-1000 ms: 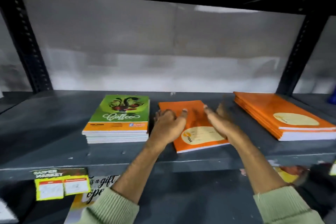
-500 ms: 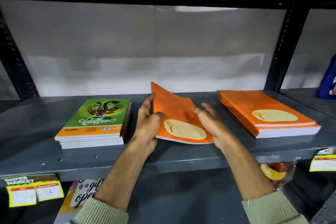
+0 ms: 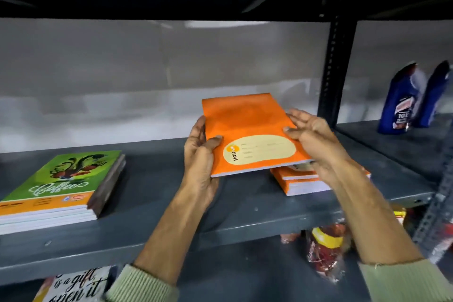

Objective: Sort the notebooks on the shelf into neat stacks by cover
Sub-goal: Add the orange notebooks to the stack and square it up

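Note:
An orange notebook (image 3: 247, 127) with a cream oval label is held in the air above the grey shelf (image 3: 157, 218). My left hand (image 3: 199, 154) grips its left edge with the thumb on the cover. My right hand (image 3: 316, 142) holds its right edge, fingers partly spread. Below and to the right, mostly hidden by my right hand, lies the stack of orange notebooks (image 3: 301, 184). A stack of green "Coffee" notebooks (image 3: 61, 184) rests at the left of the shelf.
Two blue bottles (image 3: 404, 100) stand on the neighbouring shelf to the right, past a black upright post (image 3: 335, 68). A red and yellow packet (image 3: 326, 250) and a printed card (image 3: 76, 284) lie on the lower shelf. The upper shelf overhangs close above.
The orange notebook has been lifted off the shelf and carried right, over the orange stack. Both hands moved with it, and the view shifted right.

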`<state>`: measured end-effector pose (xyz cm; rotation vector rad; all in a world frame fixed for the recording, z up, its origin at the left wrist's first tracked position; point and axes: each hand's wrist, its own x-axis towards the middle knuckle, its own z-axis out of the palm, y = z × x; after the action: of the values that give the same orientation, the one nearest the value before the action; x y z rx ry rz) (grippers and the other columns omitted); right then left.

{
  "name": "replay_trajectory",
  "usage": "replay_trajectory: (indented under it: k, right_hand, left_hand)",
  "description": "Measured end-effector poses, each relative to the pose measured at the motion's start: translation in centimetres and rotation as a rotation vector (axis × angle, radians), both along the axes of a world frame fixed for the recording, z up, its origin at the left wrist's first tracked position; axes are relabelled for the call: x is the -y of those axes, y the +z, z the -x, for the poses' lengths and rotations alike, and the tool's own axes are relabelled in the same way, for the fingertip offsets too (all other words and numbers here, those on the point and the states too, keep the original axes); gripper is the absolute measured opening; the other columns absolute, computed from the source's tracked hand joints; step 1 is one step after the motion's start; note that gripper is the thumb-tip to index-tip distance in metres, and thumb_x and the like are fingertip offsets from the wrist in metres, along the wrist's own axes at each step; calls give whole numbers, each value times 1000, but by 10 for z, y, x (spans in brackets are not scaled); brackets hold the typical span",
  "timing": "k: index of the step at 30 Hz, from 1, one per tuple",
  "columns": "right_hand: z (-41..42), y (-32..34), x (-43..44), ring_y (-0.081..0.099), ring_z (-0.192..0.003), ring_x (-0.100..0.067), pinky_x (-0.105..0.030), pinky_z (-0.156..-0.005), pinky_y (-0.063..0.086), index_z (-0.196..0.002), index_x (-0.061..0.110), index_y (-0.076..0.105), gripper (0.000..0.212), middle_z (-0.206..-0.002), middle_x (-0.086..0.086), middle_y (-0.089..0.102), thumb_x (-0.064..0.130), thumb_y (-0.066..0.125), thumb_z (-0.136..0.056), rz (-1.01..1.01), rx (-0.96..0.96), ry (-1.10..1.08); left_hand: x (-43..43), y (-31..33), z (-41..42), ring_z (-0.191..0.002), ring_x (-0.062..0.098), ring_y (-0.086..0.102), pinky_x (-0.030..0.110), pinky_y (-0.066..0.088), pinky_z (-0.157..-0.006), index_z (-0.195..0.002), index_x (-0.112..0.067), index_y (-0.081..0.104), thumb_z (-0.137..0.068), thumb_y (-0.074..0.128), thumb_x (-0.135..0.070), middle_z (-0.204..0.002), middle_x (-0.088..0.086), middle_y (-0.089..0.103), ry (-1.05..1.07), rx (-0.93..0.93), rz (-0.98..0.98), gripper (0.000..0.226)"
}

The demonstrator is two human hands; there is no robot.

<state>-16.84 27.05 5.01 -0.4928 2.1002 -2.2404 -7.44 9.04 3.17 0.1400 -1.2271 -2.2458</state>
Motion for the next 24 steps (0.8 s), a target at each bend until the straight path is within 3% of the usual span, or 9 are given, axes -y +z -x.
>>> replay_trajectory:
  k: [4,7,12,13,15,17,20,22,24]
  right_hand:
    - [24,9,-48,71,-82,-3,-22,-67,60,-136,15,49,49,-105,12,69,-12,49,-96,-100,-44,10]
    - [52,2,-81,69,-102,-17,-23,-68,59,-148,10,41,58,-136,-1,63,-11,50,-95,-212,-24,-26]
    - [73,-15,-101,66,-103,-15,-15,-64,56,-154,13,34,64,-147,-6,53,-8,51,-96,-402,18,38]
    - [73,-20,-107,62,-104,-11,-10,-64,51,-154,13,34,61,-147,-6,53,-4,52,-97,-464,28,57]
    - [68,-28,-105,54,-108,-7,-7,-72,43,-152,15,38,51,-140,3,55,13,51,-102,-616,-14,93]
    - [69,-33,-114,50,-117,-8,-18,-94,41,-151,21,40,49,-137,11,51,34,45,-104,-654,-70,47]
    - [79,-36,-120,48,-134,-18,-41,-114,34,-148,29,44,60,-148,4,50,60,41,-97,-502,-23,-101]
    - [91,-41,-120,53,-128,-18,-43,-110,39,-143,31,49,72,-147,5,52,73,43,-86,-405,84,-119]
    - [96,-47,-116,62,-107,-13,-34,-91,49,-136,33,53,59,-127,6,66,69,42,-90,-318,195,-63]
  left_hand:
    - [-46,-5,34,-103,24,70,49,59,-88,-147,-22,43,-99,42,8,-129,0,66,-1,52,170,57]
    - [-79,-13,59,-117,27,65,53,53,-98,-152,-27,34,-100,41,5,-138,0,61,35,105,342,62]
    - [-99,-29,77,-96,9,68,27,59,-86,-140,-23,47,-95,46,-2,-110,-5,70,126,247,677,50]
    - [-104,-29,78,-109,14,66,31,56,-94,-135,-22,50,-93,45,-3,-116,-5,69,142,269,720,46]
    - [-97,-28,77,-150,32,23,52,32,-117,-142,-14,45,-92,43,-5,-135,-8,46,182,292,756,50]
    - [-89,-33,81,-154,29,-3,55,20,-120,-152,-9,31,-95,45,-12,-150,1,41,245,344,755,59]
    - [-81,-36,75,-129,17,46,34,38,-104,-151,-17,34,-94,45,-23,-142,5,54,187,396,499,58]
    - [-82,-36,74,-95,15,60,29,49,-82,-123,-15,58,-97,44,-20,-105,-6,68,104,430,353,30]
    - [-83,-42,79,-63,14,64,23,49,-54,-90,-11,62,-98,42,-20,-69,-6,69,34,430,323,23]
